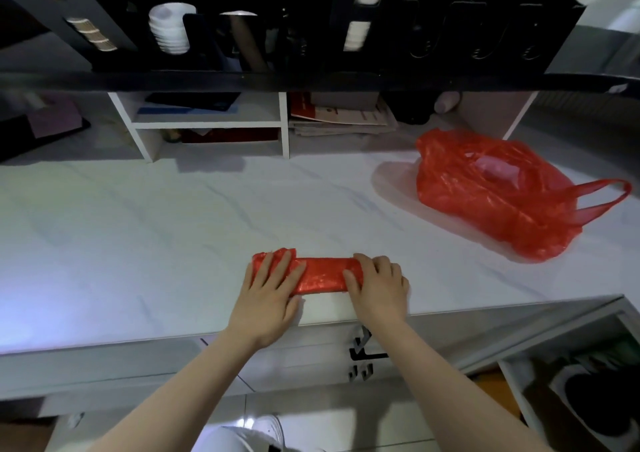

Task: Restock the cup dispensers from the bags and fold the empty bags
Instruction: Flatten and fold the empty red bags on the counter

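Observation:
A red plastic bag folded into a narrow strip point(322, 275) lies near the front edge of the white marble counter point(156, 230). My left hand point(268, 295) presses flat on its left end with straight fingers. My right hand point(379, 287) holds its right end, fingers curled over the top and thumb against the side. A second red bag point(491, 192), crumpled and unfolded, sits at the right of the counter with its handles trailing right. Above, the black cup dispenser rack point(311, 36) shows stacks of white cups point(169, 29) in some slots.
A white shelf unit point(284, 126) with books and papers stands at the back of the counter. An open drawer point(581, 392) juts out at the lower right. Black hooks point(360, 351) hang under the counter edge.

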The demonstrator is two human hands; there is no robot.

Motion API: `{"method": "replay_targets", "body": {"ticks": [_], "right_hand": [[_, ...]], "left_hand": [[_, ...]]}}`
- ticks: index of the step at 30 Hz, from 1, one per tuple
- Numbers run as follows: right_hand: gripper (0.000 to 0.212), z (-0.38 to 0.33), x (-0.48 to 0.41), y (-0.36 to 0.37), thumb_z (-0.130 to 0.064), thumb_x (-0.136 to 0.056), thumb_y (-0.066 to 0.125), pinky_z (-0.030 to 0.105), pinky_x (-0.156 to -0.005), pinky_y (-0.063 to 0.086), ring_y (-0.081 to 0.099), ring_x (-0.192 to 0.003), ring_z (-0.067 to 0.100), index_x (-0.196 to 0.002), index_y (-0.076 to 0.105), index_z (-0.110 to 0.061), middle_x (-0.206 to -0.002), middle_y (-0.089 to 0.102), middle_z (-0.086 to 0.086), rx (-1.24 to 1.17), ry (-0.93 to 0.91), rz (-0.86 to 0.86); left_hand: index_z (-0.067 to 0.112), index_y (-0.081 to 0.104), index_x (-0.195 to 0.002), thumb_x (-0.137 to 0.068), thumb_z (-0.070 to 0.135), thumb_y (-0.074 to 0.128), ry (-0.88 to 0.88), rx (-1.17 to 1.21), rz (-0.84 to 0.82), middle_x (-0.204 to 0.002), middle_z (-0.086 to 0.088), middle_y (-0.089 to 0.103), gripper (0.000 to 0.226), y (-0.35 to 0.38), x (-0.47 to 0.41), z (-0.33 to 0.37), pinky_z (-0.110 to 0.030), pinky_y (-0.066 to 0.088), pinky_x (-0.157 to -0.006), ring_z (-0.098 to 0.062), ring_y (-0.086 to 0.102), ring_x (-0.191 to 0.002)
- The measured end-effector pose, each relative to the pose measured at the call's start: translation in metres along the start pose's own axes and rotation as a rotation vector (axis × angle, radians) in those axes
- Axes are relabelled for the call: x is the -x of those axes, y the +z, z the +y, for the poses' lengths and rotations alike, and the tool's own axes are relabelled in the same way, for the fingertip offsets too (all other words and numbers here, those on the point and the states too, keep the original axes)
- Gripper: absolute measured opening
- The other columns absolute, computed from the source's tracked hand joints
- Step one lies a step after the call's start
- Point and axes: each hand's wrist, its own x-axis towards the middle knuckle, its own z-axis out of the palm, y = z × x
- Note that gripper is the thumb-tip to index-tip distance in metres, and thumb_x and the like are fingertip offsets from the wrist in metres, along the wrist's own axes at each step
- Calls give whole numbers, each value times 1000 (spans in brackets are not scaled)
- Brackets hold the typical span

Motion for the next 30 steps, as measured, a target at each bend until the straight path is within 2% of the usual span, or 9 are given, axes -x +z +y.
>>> {"method": "replay_targets", "body": {"ticks": [2, 3, 5, 8, 12, 18, 21, 26, 30], "right_hand": [[51, 7, 2, -2, -53, -94, 39, 40, -99, 35, 41, -121, 21, -140, 38, -31, -138, 39, -1, -54, -50, -8], [52, 12, 3, -3, -51, -94, 41, 40, -101, 34, 40, -123, 21, -141, 38, -30, -142, 35, 0, -80, -65, -24], [50, 21, 4, -5, -45, -94, 46, 33, -103, 33, 39, -124, 19, -140, 42, -25, -147, 30, 0, -152, -66, -51], [40, 26, 3, -11, -36, -94, 53, 18, -93, 34, 42, -121, 13, -133, 51, -23, -148, 27, -4, -286, -29, -48], [34, 20, -8, -23, -30, -94, 54, 17, -87, 39, 50, -102, 3, -128, 54, -23, -147, 26, -7, -386, -6, -48], [34, 32, -24, -50, -26, -94, 54, 25, -93, 42, 51, -117, 12, -128, 54, -23, -147, 31, -6, -325, 16, -33], [35, 50, -28, -61, -25, -94, 54, 31, -103, 39, 42, -130, 16, -129, 53, -23, -148, 34, -4, -261, 35, -24], [50, 96, -37, -80, -23, -90, 60, 36, -110, 31, 30, -137, 19, -137, 45, -21, -150, 35, 0, -137, 99, 64], [70, 147, -56, -105, -26, -85, 68, 46, -116, 19, 12, -145, 27, -145, 32, -21, -156, 22, 6, 50, 148, 192]], "left_hand": [[29, 19, -150, -83, 64, 9, -107, 26, -102, -159, 1, 6, 77, 6, -3, -9, -46, -1, -116, -27, 3, -147], [31, 13, -151, -79, 68, 4, -159, 15, -100, -160, 4, 0, 81, 9, -7, -16, -45, -5, -116, -25, -3, -147], [32, 14, -151, -78, 68, 4, -263, -7, -52, -160, 5, 2, 81, 6, -13, -32, -46, -3, -116, -23, -2, -147], [24, 31, -146, -83, 62, 18, -381, -68, 38, -158, 0, 20, 75, -11, -23, -51, -55, 3, -112, -26, 8, -145], [16, 30, -147, -85, 59, 15, -275, -76, 116, -157, -6, 22, 78, -29, -43, -41, -60, -2, -110, -27, 11, -146], [19, 24, -150, -85, 57, 6, -44, -32, 97, -158, -2, 16, 77, -42, -72, -10, -47, -2, -116, -22, 7, -147], [21, 19, -151, -82, 57, -1, 5, -22, 69, -159, -1, 11, 79, -41, -89, -3, -43, -4, -116, -21, 4, -147], [25, 12, -152, -80, 59, -7, 34, -24, 28, -160, 2, 6, 82, -34, -105, 6, -38, -8, -116, -17, -1, -147], [25, 15, -151, -87, 57, 8, -24, 59, 30, -159, 3, 10, 72, -29, -114, 17, -35, -7, -116, -15, 0, -147]]}}
